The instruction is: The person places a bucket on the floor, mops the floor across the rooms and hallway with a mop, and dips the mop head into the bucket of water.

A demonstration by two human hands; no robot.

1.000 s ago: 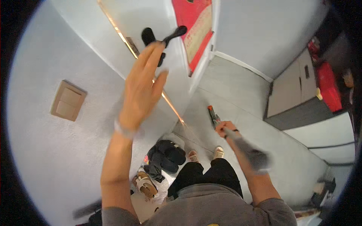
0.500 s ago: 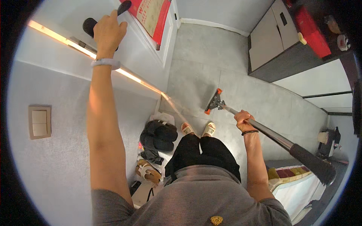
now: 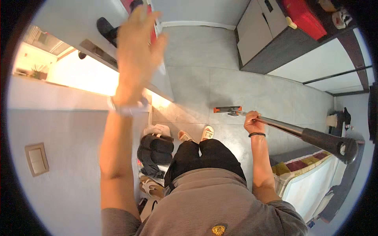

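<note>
My right hand point(image 3: 254, 122) is closed around the metal pole of a mop point(image 3: 281, 126). Its dark grip end points to the right, and its flat head with orange ends point(image 3: 228, 109) is at the floor ahead of my feet. My left hand point(image 3: 139, 51), smeared by motion, has its fingers spread in front of a white door point(image 3: 67, 19). The door's black handle point(image 3: 106, 31) shows just left of that hand, partly covered by it. The door stands ajar, and a brightly lit room point(image 3: 86, 74) shows through the gap.
Black slippers point(image 3: 157, 147) and sandals point(image 3: 151, 187) lie by the left wall, near my feet. A grey and white cabinet point(image 3: 256, 31) stands far right, with a red box point(image 3: 305, 17) on it. A covered white appliance or furniture piece point(image 3: 307, 185) is at the near right.
The door has swung further open, widening the lit gap. My left hand has come off the handle and moved right. The mop head has turned to lie more sideways.
</note>
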